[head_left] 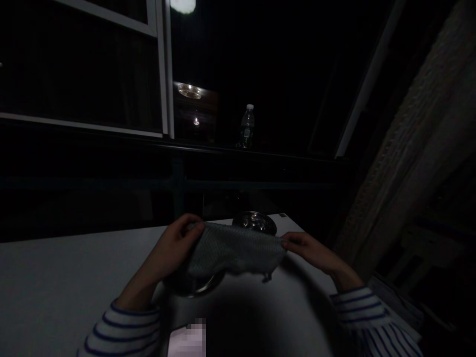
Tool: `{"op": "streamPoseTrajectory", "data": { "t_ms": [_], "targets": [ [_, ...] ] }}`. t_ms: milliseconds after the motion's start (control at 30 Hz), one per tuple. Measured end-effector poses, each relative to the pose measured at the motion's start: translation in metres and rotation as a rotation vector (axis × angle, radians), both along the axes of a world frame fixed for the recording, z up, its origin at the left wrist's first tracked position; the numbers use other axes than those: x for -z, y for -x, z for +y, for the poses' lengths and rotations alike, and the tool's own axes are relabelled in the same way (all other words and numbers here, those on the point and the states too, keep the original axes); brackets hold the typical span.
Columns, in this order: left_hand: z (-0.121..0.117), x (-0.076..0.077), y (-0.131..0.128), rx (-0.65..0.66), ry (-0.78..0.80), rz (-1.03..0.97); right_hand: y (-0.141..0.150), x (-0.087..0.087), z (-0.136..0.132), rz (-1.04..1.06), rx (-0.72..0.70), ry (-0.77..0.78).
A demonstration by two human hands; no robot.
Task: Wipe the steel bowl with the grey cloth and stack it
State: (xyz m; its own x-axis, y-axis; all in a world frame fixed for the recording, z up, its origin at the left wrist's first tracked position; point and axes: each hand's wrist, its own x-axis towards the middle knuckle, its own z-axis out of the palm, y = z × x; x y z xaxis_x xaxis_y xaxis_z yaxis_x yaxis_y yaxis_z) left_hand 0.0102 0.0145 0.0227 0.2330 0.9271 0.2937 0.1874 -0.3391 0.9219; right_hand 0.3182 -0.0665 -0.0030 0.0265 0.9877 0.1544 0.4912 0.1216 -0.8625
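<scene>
A grey-green cleaning cloth is stretched between my two hands above the white table. My left hand pinches its upper left corner, thumb on top. At the opposite corner, the fingertips of my right hand are closed on the edge. A small loop or tag hangs from the cloth's lower right. Beneath its left end, partly covered, sits a shiny metal bowl. Behind the cloth stands a second metal bowl, its lower part hidden.
A lit phone lies at the table's near edge, partly blurred out. On the dark window ledge stands a clear plastic bottle with a white cap. A pale curtain hangs on the right. The white table extends leftward.
</scene>
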Motion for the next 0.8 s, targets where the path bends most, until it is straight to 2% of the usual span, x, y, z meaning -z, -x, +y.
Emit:
{"op": "streamPoseTrajectory", "data": {
  "t_ms": [100,200,300,400,500,567,667,733,800],
  "targets": [
    [-0.004,-0.001,-0.006,-0.01,-0.08,-0.003,-0.005,0.001,-0.002,-0.008,-0.008,0.02],
    [-0.008,-0.001,-0.011,0.058,-0.131,-0.002,0.003,-0.003,-0.005,-0.003,-0.044,0.009],
    [-0.016,-0.002,-0.019,0.206,-0.144,0.0,0.028,-0.008,-0.007,-0.011,-0.153,-0.044],
    [-0.024,-0.004,-0.024,0.322,-0.098,-0.026,0.065,-0.012,-0.004,-0.009,-0.329,-0.082],
    [-0.025,-0.007,-0.022,0.371,0.067,-0.091,0.094,-0.015,0.003,0.01,-0.424,-0.055],
    [-0.021,-0.007,-0.019,0.344,0.236,-0.218,0.105,-0.017,0.008,0.092,-0.416,-0.017],
    [-0.014,-0.005,-0.015,0.325,0.508,-0.519,0.11,-0.021,0.015,0.361,-0.32,-0.016],
    [-0.01,0.0,-0.016,0.425,0.646,-0.646,0.111,-0.024,0.019,0.523,-0.228,-0.061],
    [-0.008,0.005,-0.019,0.517,0.696,-0.652,0.11,-0.026,0.024,0.612,-0.139,-0.096]
  ]
}}
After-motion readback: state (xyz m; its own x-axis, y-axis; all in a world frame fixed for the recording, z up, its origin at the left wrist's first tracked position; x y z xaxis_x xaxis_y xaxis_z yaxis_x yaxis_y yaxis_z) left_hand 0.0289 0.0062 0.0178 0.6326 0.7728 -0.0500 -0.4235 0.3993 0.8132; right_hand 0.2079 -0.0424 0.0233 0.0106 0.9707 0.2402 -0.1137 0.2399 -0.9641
